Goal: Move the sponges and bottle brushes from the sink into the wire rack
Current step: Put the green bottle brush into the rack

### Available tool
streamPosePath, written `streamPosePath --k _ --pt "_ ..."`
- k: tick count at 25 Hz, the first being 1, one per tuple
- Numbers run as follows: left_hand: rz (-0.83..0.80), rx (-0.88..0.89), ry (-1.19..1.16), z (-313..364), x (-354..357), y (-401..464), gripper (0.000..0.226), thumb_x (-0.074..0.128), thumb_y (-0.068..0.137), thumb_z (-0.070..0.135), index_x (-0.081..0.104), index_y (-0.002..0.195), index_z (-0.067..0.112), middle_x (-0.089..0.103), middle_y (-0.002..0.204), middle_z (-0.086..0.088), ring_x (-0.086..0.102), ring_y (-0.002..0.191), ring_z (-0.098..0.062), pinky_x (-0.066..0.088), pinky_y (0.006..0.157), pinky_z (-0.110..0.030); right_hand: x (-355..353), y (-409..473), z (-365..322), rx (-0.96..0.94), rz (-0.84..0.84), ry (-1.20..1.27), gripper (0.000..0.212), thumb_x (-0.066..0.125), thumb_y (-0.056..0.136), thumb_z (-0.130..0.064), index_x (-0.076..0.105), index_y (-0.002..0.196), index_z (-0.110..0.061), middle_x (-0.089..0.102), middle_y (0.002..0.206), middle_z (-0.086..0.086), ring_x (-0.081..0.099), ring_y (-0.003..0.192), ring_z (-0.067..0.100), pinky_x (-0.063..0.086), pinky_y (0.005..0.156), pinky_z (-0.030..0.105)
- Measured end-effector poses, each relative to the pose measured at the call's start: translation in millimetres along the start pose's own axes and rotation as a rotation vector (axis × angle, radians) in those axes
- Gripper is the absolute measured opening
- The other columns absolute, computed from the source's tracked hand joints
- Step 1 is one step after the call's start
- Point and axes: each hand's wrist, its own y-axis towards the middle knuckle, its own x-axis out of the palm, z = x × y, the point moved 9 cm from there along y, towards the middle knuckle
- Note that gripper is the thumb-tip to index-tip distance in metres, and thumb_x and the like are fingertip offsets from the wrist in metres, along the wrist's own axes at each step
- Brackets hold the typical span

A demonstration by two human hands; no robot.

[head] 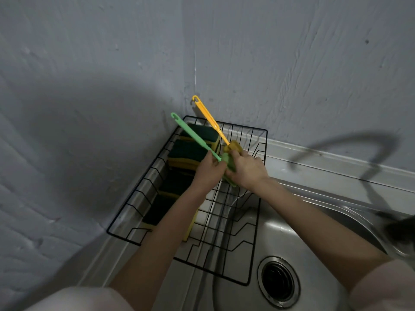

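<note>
The black wire rack sits in the corner where two grey walls meet, resting partly on the steel worktop and partly over the left edge of the stainless steel sink.

Both hands are raised over the rack's far right part, close together and touching.

The left hand grips the green bottle brush at the lower end of its handle, fingers curled round it. The handle slants up and to the left, its hooked end above the rack's far left corner.

The right hand has its fingers curled round the sponge heads of both brushes. The green head shows between the two hands and below the right hand. The head of the yellow bottle brush shows just above the right hand's knuckles; its handle slants up and left, with the hooked end against the wall above the rack's far edge. The two handles run roughly parallel, well apart at their tips.

Green-and-yellow sponges lie in a row along the left side of the rack, green scouring face upward. The left forearm crosses over the nearer ones.

The sink drain lies near the bottom right. A dark faucet shows blurred at the right edge.
</note>
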Motion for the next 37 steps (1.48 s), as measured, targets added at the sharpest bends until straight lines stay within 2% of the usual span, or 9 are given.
streamPosePath --k 3,8,11,13,16,21,27,32,37 --pt "-0.021 0.010 0.112 4 5 -5 0.041 0.038 0.093 0.013 0.040 0.134 0.011 0.052 0.125 -0.004 0.048 0.117 -0.018 0.036 0.085 -0.026 -1 -2 -2 -0.007 -0.007 0.013 0.051 0.049 0.090 -0.032 0.034 0.134 -0.009 0.044 0.135 0.019 0.044 0.125 0.035 0.035 0.103 0.045" --pt "-0.063 0.049 0.260 14 9 -21 0.040 0.037 0.094 0.012 0.042 0.134 0.013 0.050 0.135 -0.013 0.046 0.123 -0.026 0.034 0.085 -0.024 -13 -16 4 -0.026 0.040 0.047 0.048 0.049 0.090 -0.033 0.039 0.131 -0.010 0.047 0.131 0.018 0.044 0.124 0.034 0.036 0.103 0.044" --pt "-0.046 0.088 0.328 22 8 -34 0.043 0.038 0.093 0.012 0.039 0.136 0.013 0.050 0.136 -0.014 0.050 0.112 -0.023 0.037 0.080 -0.022 -22 -29 14 -0.011 0.067 0.075 0.047 0.048 0.091 -0.031 0.039 0.132 -0.011 0.049 0.128 0.017 0.045 0.122 0.033 0.036 0.102 0.043" --pt "-0.024 0.105 0.366 30 6 -45 0.046 0.039 0.093 0.015 0.035 0.139 0.014 0.044 0.142 -0.012 0.049 0.114 -0.020 0.038 0.075 -0.020 -29 -43 24 0.006 0.097 0.114 0.046 0.048 0.090 -0.028 0.039 0.132 -0.012 0.049 0.129 0.016 0.045 0.123 0.033 0.036 0.102 0.043" --pt "-0.005 0.145 0.488 40 5 -60 0.048 0.040 0.093 0.017 0.032 0.141 0.014 0.040 0.145 -0.013 0.044 0.127 -0.022 0.038 0.084 -0.020 -37 -66 42 0.027 0.138 0.164 0.045 0.047 0.090 -0.022 0.040 0.133 -0.012 0.048 0.132 0.016 0.044 0.124 0.034 0.037 0.103 0.042" --pt "0.008 0.307 0.619 61 27 -103 0.038 0.044 0.092 0.013 0.048 0.129 0.008 0.053 0.135 -0.013 0.049 0.124 -0.024 0.039 0.100 -0.029 -46 -116 83 0.054 0.189 0.192 0.044 0.049 0.090 -0.018 0.042 0.132 -0.013 0.048 0.136 0.015 0.046 0.125 0.032 0.038 0.104 0.040" --pt "-0.055 0.430 0.705 67 101 -152 0.036 0.051 0.088 0.010 0.053 0.124 0.006 0.059 0.127 -0.014 0.053 0.119 -0.024 0.038 0.097 -0.026 -38 -194 147 0.091 0.209 0.232 0.041 0.051 0.089 -0.017 0.047 0.129 -0.011 0.053 0.130 0.017 0.050 0.121 0.034 0.040 0.104 0.041" --pt "-0.166 0.390 0.711 40 192 -191 0.036 0.054 0.086 0.013 0.054 0.122 0.008 0.060 0.125 -0.014 0.055 0.117 -0.026 0.040 0.102 -0.033 -11 -263 222 0.166 0.150 0.234 0.042 0.052 0.088 -0.019 0.047 0.129 -0.012 0.051 0.132 0.017 0.051 0.120 0.035 0.041 0.104 0.043" --pt "-0.225 0.377 0.669 23 273 -221 0.034 0.052 0.088 0.012 0.055 0.121 0.008 0.062 0.123 -0.010 0.058 0.112 -0.021 0.039 0.094 -0.023 15 -318 291 0.245 0.098 0.243 0.040 0.050 0.088 -0.017 0.050 0.127 -0.014 0.052 0.127 0.017 0.051 0.119 0.035 0.043 0.100 0.045"
